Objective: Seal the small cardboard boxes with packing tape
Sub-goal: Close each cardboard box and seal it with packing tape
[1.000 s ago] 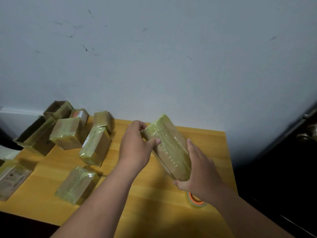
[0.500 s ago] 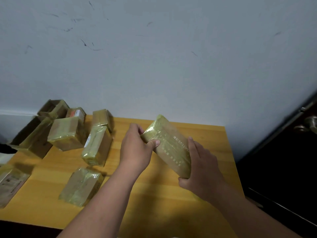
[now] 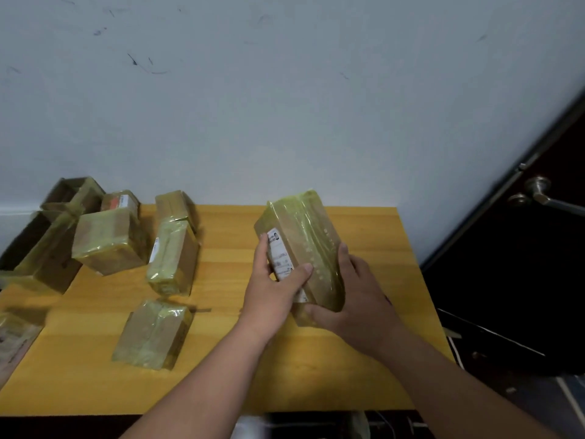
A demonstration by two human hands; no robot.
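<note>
A small cardboard box [image 3: 304, 236] wrapped in yellowish clear tape is held tilted above the wooden table [image 3: 228, 384], its white label facing left. My left hand [image 3: 272, 286] grips its left side, thumb across the front over the label. My right hand [image 3: 357, 302] holds the lower right end, fingers curled under the bottom. No tape roll is in view.
Several taped boxes lie on the table's left half: one near the front [image 3: 152, 334], one upright in the middle [image 3: 172, 261], a pile at the back left [image 3: 104, 239]. A wall stands behind the table. To the right is a dark door with a metal handle [image 3: 538, 193].
The box has been turned so its white label shows on the left face. My left hand slid down that side. The tape roll seen earlier under my right hand is no longer visible.
</note>
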